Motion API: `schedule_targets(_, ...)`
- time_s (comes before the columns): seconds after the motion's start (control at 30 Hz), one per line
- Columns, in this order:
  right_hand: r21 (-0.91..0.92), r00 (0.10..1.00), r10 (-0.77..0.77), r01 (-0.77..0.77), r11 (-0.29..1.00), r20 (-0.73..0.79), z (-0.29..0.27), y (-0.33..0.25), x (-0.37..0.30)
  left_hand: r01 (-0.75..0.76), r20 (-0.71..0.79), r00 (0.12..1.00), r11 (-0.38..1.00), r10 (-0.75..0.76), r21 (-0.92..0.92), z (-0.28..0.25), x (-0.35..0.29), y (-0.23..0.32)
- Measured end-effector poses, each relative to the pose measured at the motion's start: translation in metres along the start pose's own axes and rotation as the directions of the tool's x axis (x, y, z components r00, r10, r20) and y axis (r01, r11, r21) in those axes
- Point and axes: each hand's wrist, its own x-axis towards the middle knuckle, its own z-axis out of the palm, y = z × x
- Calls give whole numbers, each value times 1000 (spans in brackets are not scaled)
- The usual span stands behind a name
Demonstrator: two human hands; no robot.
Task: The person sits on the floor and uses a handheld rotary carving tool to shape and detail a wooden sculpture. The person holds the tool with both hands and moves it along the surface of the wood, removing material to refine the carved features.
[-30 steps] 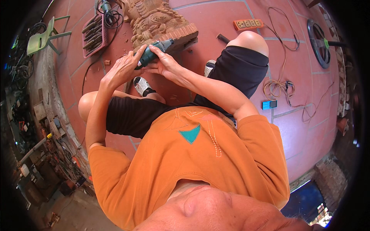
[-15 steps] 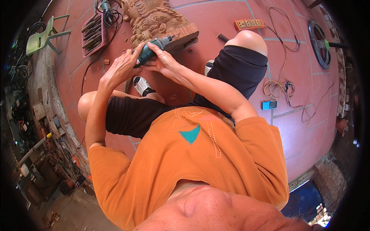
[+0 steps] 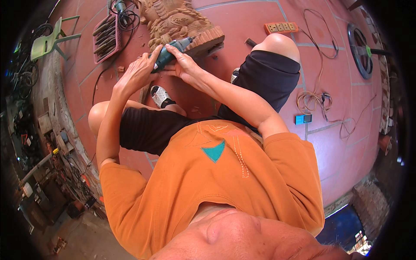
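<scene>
The tool (image 3: pixel 164 58) has edged slightly forward, left hand (image 3: pixel 139 70) and right hand (image 3: pixel 186 68) with it. On the floor (image 3: pixel 242 21), the carving (image 3: pixel 180 26) stands just ahead, seemingly for reach; the tray (image 3: pixel 117 38) of dark rods (image 3: pixel 105 40) lies toward the floor's left edge, probably kept handy. The tool overlaps the carving's near edge in view, both grips clamped around it, likely for steadiness.

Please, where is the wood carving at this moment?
In the head view, the wood carving is at the top, left of centre, just beyond the held green power tool, with the pink tray to its left.
</scene>
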Motion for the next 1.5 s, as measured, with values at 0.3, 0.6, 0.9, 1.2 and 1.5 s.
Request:
schedule_targets(0.3, -4, 1000, 3, -3, 1000, 3, -1, 0, 5, 16, -6, 1000, 999, -16, 28, 1, 1, 0)
schedule_targets(0.6, -18, 1000, -12, 12, 1000, -12, -3, 3, -2, 13, 32, 999, 1000, -13, 11, -2, 0, 5)
schedule_targets(0.9, -21, 1000, 2, -3, 1000, -24, -1, 4, -15, -33, 16, 999, 999, 33, -27, 3, -4, 2)
schedule_targets(1.2, -1, 999, 42, -42, 999, -28, -4, 5, -20, -71, 12, 997, 997, 71, -35, 6, -6, 1)
schedule_targets(1.5, -4, 1000, 7, -7, 1000, -30, -4, 7, -15, -43, 21, 999, 998, 44, -36, 3, -4, 2)
